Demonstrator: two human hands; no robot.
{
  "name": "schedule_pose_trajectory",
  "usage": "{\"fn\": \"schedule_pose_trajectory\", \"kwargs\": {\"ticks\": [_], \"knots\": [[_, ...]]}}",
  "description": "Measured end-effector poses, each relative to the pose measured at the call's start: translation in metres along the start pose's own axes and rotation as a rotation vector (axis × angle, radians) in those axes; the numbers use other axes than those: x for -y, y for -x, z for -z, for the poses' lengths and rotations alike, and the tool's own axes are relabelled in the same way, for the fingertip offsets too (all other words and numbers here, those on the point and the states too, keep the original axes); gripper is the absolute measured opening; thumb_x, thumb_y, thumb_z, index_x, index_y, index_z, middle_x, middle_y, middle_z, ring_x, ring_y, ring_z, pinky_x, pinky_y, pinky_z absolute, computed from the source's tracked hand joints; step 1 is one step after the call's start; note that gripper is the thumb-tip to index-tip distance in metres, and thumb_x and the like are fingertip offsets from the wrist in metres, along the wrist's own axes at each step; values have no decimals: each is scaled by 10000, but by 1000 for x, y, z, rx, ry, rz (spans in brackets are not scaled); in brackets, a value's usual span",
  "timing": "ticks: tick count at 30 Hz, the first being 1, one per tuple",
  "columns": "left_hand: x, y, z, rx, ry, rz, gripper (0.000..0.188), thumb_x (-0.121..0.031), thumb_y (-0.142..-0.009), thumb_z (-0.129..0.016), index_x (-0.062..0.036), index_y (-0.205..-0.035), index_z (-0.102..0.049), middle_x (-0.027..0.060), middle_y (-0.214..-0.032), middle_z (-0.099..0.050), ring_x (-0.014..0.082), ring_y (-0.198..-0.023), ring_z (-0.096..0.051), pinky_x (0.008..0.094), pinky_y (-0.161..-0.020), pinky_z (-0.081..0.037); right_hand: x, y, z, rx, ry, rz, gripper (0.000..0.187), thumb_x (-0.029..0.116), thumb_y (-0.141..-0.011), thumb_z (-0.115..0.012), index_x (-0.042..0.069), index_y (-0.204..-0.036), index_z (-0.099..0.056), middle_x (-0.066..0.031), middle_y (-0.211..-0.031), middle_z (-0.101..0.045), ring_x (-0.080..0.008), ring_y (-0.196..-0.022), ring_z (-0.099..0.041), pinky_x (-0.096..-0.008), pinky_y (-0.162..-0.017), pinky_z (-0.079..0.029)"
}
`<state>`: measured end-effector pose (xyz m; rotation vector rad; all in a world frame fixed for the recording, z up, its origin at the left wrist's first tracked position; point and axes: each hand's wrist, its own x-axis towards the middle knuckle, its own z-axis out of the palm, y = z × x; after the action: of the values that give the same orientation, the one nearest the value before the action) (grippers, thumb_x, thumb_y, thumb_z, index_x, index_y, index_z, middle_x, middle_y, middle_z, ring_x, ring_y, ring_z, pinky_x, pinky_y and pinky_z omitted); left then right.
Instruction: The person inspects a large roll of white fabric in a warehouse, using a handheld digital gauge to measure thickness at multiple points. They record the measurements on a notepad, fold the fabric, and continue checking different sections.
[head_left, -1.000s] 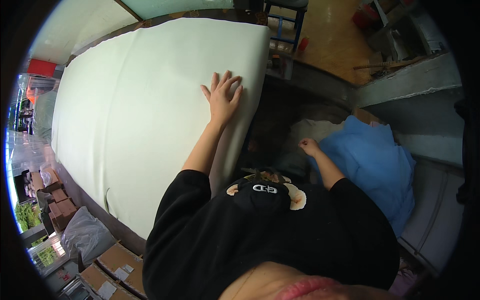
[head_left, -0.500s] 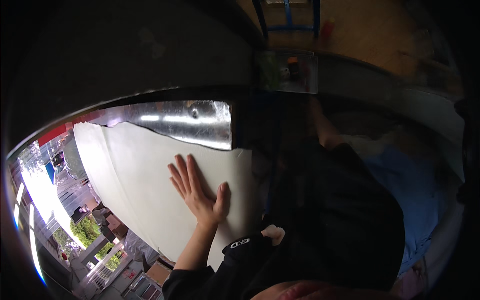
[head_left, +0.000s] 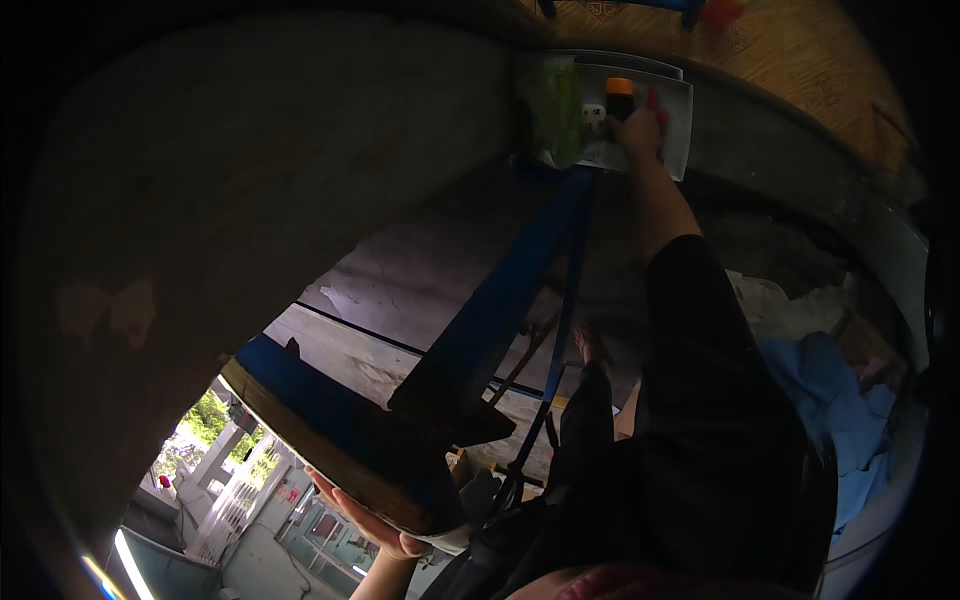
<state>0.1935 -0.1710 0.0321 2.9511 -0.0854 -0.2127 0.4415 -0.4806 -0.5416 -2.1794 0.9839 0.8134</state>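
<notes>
The right hand (head_left: 640,132) is up at a shallow whitish tray (head_left: 678,150), its fingers bent in beside the lower end of a dark bottle (head_left: 619,104) with an orange cap; the fingertips are too dim to show whether they grip the bottle, merely touch it or close on something else, so I cannot tell. A red object (head_left: 663,118) shows right at the hand's far side, partly hidden, and whether the hand touches it is equally unclear. The bottle lies inside the tray, near its middle, with a small pale piece (head_left: 593,116) bearing dark marks just to its left and a green packet (head_left: 562,115) at the tray's left end. The left hand (head_left: 365,522) is low in the view, opened out, its fingers straight and close together and its thumb apart, laid along the wooden edge (head_left: 315,450) of a raised board rather than wrapped around anything. Behind that edge runs a dark blue beam (head_left: 300,380), and another blue bar (head_left: 515,275) slants up toward the tray. Below the right forearm a bare foot (head_left: 588,345) shows in the gloom. At the right, well apart from both hands, a crumpled blue cloth (head_left: 835,395) lies beneath a pale cloth (head_left: 785,305).
</notes>
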Motion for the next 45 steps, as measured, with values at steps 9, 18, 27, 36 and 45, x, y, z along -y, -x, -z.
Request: {"fn": "schedule_pose_trajectory", "kwargs": {"ticks": [9,18,27,36,45], "knots": [[-16,-12,-5,-38,9,-3,897,-621,-949,-364,40,-1545,-248,316,-1604,-176,455,-1508,-132,596,-1192,-81,-32,91,54,114,-1222,82,450,394,-937,-647,60,-1223,-552,-108,-1060,-675,-257,-872,-711,-361,-702,-568],[-10,-16,-5,-165,192,-66,779,-391,-814,-694,-84,-1490,-457,199,-1597,-323,415,-1520,-153,580,-1197,-52,-3,392,275,454,-1192,730,486,280,-946,-577,59,-1363,-462,-147,-1151,-682,-175,-926,-692,-253,-569,-512],[-15,23,64,-22,1811,-314,926,-636,-928,-545,-35,-1561,-238,187,-1480,-473,285,-1398,-417,447,-1149,-317,27,663,276,914,-681,986,433,238,-892,-582,35,-1264,-495,-132,-975,-694,-126,-801,-667,-224,-523,-478],[27,76,88,-138,2248,-82,415,-484,-987,-548,-75,-1014,-612,50,-905,-648,262,-1094,-619,376,-1033,-447,31,750,200,950,-561,966,351,256,-934,-544,18,-1190,-513,-139,-914,-694,-117,-702,-663,-207,-504,-449],[83,90,104,-293,2324,-200,370,-443,-1000,-512,-90,-951,-612,60,-903,-651,305,-1197,-606,347,-1039,-444,69,798,171,819,-357,1063,364,264,-928,-600,53,-1215,-525,-93,-899,-692,-88,-695,-652,-198,-532,-437]]}}
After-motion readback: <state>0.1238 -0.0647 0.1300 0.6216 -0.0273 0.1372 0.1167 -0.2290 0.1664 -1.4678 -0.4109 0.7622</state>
